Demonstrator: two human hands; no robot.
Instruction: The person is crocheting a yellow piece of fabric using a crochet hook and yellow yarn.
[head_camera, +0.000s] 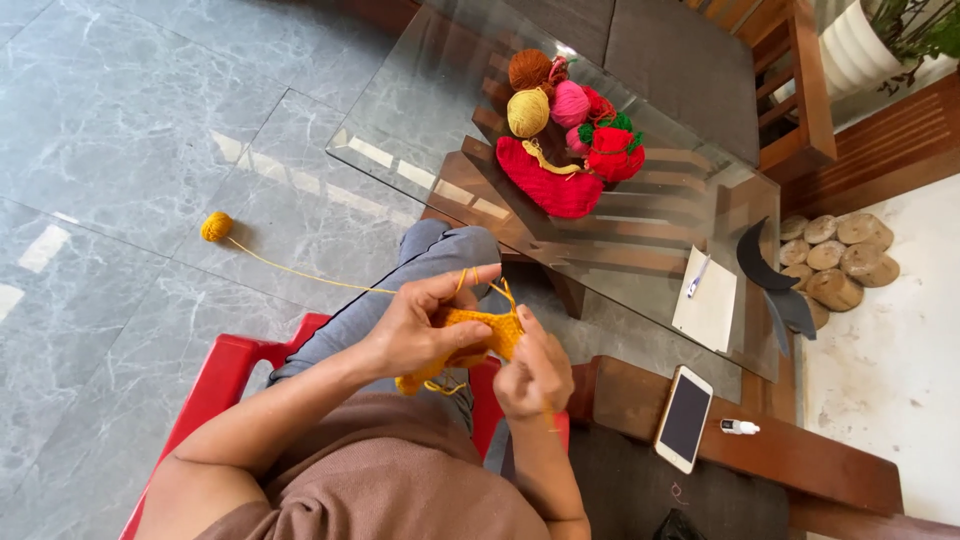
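The left hand (415, 335) is closed on a small yellow knitted piece (478, 335), pinching it with thumb and fingers. The right hand (533, 372) is closed too, pressed against the right end of the piece; if it holds a hook or needle, I cannot see it. The piece sits in the air over the person's lap, above a red chair (225, 375). It is short, only a little strip, so it looks like most of the making is yet to be done.

A yellow thread (300, 272) runs from the piece down to a yellow ball of yarn (216, 226) lying on the grey floor (110, 130), well apart from the chair.

In front is a glass table (420, 110). Near its middle are balls of yarn (545, 90) in brown, yellow and pink, and red knitted things (560, 180) that look finished. At its right edge lies a notepad (708, 305) with a pen (697, 276). A phone (685, 418) rests on a wooden bench (800, 465).
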